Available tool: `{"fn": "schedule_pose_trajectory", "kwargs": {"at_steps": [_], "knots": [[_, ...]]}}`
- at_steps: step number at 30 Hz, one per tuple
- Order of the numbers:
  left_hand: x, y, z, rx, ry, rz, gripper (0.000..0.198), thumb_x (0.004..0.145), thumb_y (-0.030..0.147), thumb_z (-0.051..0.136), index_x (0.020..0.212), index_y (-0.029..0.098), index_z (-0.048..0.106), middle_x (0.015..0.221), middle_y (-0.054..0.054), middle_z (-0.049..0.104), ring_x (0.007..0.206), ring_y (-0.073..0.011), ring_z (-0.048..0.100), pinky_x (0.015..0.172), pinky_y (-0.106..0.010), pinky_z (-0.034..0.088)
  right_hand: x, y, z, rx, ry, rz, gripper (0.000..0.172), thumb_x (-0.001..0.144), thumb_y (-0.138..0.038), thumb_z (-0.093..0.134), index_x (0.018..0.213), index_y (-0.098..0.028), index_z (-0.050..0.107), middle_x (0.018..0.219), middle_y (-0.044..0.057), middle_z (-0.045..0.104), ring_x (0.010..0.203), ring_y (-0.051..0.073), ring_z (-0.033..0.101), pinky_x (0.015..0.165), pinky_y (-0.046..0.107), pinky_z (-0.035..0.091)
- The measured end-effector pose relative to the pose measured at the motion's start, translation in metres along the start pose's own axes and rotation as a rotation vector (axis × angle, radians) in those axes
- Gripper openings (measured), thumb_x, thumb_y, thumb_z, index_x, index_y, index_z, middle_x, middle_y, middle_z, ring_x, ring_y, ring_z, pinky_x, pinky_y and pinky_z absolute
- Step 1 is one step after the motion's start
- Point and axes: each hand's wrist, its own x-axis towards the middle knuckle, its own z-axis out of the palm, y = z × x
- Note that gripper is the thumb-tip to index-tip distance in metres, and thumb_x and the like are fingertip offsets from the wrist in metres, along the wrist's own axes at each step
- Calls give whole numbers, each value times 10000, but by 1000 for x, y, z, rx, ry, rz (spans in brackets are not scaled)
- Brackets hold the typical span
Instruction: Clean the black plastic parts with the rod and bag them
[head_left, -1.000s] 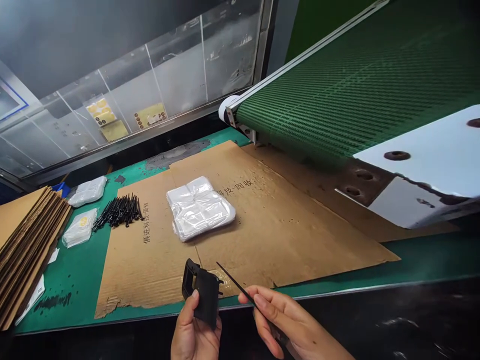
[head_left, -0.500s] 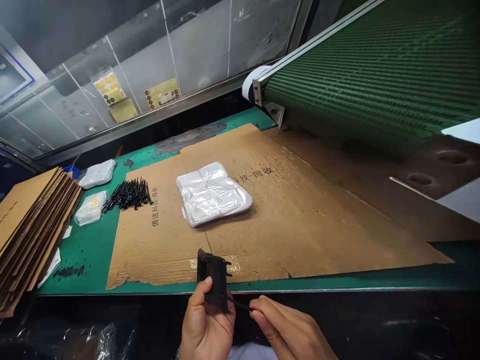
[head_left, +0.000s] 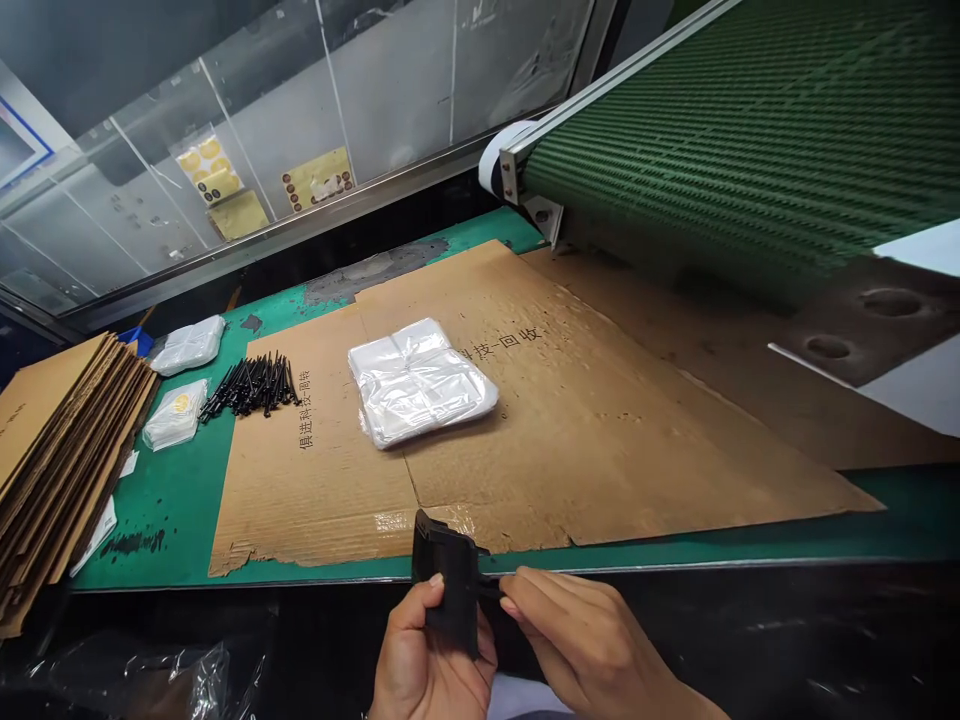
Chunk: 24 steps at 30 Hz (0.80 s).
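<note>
My left hand (head_left: pixel 435 655) is closed around a black plastic part (head_left: pixel 450 590), a boxy piece held upright just in front of the table's near edge, with the thumb on its face. At the part's right side, my right hand (head_left: pixel 581 635) pinches a thin black pin (head_left: pixel 491 588). One end of the pin meets the part's side; whether it sits inside cannot be made out. A pile of similar black pins (head_left: pixel 255 385) lies at the left of the cardboard sheet. A bundle of clear plastic bags (head_left: pixel 420 385) rests near the sheet's middle.
The flat cardboard sheet (head_left: pixel 622 460) covers much of the green table (head_left: pixel 184 515). Stacked cardboard (head_left: pixel 67 470) stands at the left, beside smaller bag packs (head_left: pixel 176 415). A green conveyor belt (head_left: pixel 720 150) slopes above the right side. Clear plastic film (head_left: pixel 210 680) lies low at the left.
Both hands have shifted slightly right and down with the black part, which has turned a little. The right fingertips and pin have moved up along the part's side. The view has shifted slightly.
</note>
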Motion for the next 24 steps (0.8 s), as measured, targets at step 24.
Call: {"fn": "schedule_pose_trajectory", "kwargs": {"at_steps": [24], "knots": [[12,8,-12,378,-346,5,149,548,43,644,692,79,638,610,-41,632,510,-84,564,521,-177,459,-1,6,-2,21,-62,-124,353,991,-170,266,671,-190,415,540,-24,434,471,125,367,476,273,238]]}}
